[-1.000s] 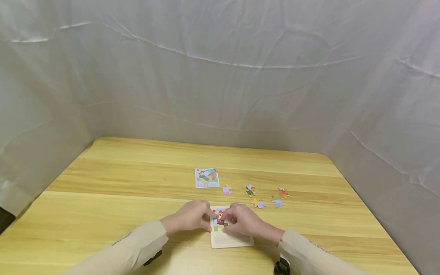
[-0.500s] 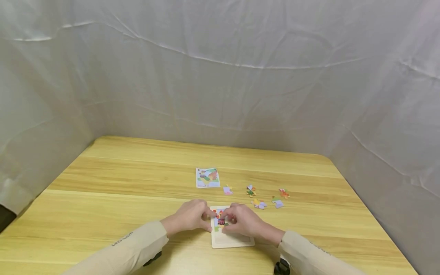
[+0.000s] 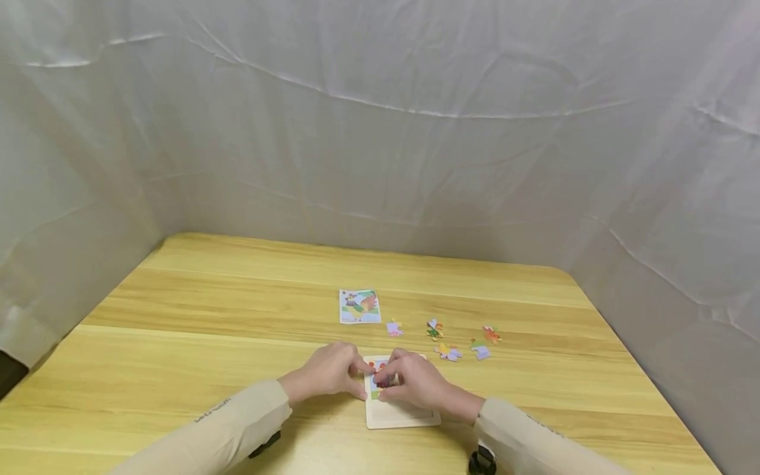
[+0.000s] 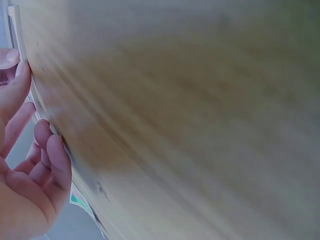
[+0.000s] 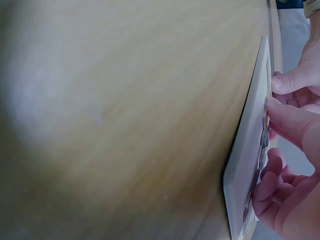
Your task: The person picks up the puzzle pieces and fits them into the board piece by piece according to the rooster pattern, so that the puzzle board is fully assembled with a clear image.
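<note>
A pale puzzle tray (image 3: 399, 418) lies at the near middle of the wooden table, with colourful puzzle pieces (image 3: 380, 363) in its upper left part. My left hand (image 3: 331, 373) holds the tray's left side, thumb against the edge and index fingertip over the upper corner. From the right, my right hand (image 3: 417, 380) reaches over the tray. Its thumb and index finger pinch a dark red puzzle piece (image 3: 386, 381), mostly hidden under the fingers. In the right wrist view, that thumb (image 5: 287, 117) lies right at the pieces, above the raised tray rim (image 5: 243, 132).
Behind the tray lies a picture card (image 3: 359, 307) showing a rooster. Several loose puzzle pieces are spread to its right, among them a lilac piece (image 3: 394, 328), a green one (image 3: 435, 330) and a red one (image 3: 491, 334). Grey cloth (image 3: 380, 165) hangs around the table.
My right hand has shifted slightly left over the tray, its fingers now covering more of the dark red piece. The left hand stays at the tray's edge.
</note>
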The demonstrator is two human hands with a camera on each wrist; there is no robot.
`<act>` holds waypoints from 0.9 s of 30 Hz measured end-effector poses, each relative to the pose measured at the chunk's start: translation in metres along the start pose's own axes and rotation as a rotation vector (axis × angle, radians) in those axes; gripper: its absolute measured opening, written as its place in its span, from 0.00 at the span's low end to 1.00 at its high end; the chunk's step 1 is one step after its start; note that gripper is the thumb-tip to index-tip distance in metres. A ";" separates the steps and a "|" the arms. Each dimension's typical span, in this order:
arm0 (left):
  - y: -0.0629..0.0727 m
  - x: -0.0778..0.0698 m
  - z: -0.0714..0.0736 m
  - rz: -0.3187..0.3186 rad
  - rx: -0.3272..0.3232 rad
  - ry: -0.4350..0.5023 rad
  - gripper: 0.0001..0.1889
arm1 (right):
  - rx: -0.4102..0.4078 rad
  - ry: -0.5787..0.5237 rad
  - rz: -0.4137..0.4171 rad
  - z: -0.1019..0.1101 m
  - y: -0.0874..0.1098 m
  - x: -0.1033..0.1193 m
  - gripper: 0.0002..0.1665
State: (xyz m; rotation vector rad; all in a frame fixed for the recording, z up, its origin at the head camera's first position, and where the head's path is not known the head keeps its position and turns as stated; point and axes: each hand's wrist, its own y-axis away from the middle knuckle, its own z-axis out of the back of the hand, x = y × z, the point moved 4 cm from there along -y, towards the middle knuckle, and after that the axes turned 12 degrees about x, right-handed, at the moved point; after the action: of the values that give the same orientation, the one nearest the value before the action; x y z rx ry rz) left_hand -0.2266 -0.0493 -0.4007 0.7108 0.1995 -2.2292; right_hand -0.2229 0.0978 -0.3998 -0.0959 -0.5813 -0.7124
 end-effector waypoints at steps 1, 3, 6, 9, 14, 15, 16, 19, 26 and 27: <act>0.000 0.000 0.000 -0.001 0.000 0.005 0.20 | 0.001 -0.002 0.001 0.000 0.000 0.000 0.10; 0.000 0.000 0.000 0.001 0.003 0.009 0.20 | 0.003 -0.001 0.001 0.000 -0.001 0.000 0.10; -0.001 0.001 0.000 0.011 0.002 0.003 0.20 | 0.009 0.013 -0.004 0.000 -0.002 0.000 0.10; -0.002 0.001 -0.001 0.024 0.003 -0.002 0.19 | 0.015 0.025 -0.007 0.000 -0.002 0.000 0.10; -0.003 0.001 -0.001 0.028 0.007 -0.019 0.18 | 0.014 -0.040 0.030 0.001 -0.001 -0.001 0.11; -0.003 0.001 -0.001 0.027 0.008 -0.024 0.18 | 0.015 -0.067 0.040 0.001 0.000 -0.001 0.11; -0.003 0.000 -0.001 0.028 0.009 -0.027 0.18 | 0.016 -0.097 0.049 0.002 0.000 -0.002 0.11; -0.003 -0.001 0.000 0.024 0.010 -0.030 0.18 | 0.005 -0.160 0.065 0.006 0.004 -0.002 0.11; -0.001 -0.001 0.000 0.025 0.012 -0.049 0.18 | -0.030 -0.133 0.053 0.010 0.009 -0.008 0.09; -0.001 -0.001 0.000 0.021 0.011 -0.056 0.18 | -0.023 -0.134 0.057 0.009 0.009 -0.009 0.09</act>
State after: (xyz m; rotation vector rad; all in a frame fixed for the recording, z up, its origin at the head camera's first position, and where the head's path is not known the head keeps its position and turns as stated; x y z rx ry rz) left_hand -0.2266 -0.0477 -0.3999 0.6530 0.1519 -2.2291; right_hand -0.2268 0.1130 -0.3963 -0.1821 -0.6954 -0.6612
